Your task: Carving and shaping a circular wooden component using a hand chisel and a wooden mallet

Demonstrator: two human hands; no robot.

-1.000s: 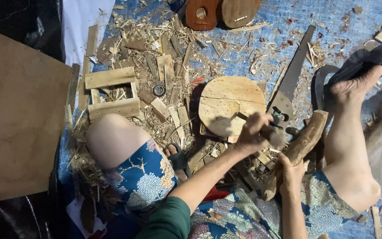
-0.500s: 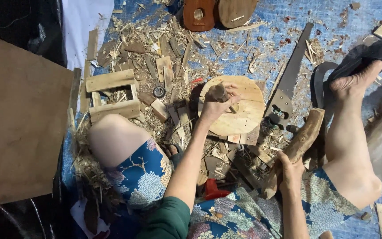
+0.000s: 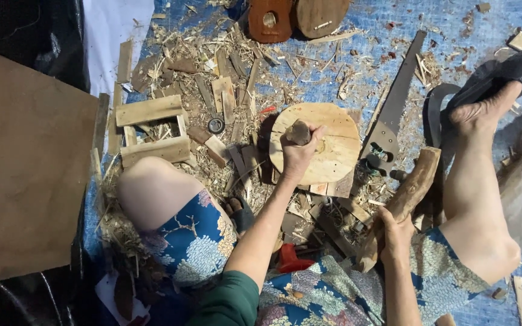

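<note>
While the fingers (image 3: pixel 310 137) of the left hand (image 3: pixel 300 156) curl tight around a short dark wooden handle (image 3: pixel 298 131), that hand rests on the round wooden block (image 3: pixel 324 145), which lies on the blue tarp (image 3: pixel 357 42) near its middle. The right hand (image 3: pixel 395 232) is closed around a rough branch-like piece of wood (image 3: pixel 407 196), gripping its lower part, and the wood slants up to just right of the block. A hand saw (image 3: pixel 391 111) lies just right of the block, its blade pointing toward the tarp's far edge. Wood shavings and offcuts (image 3: pixel 212 78) litter the tarp left of the block. A bare foot in a black sandal (image 3: pixel 502 72) rests near the right edge.
</note>
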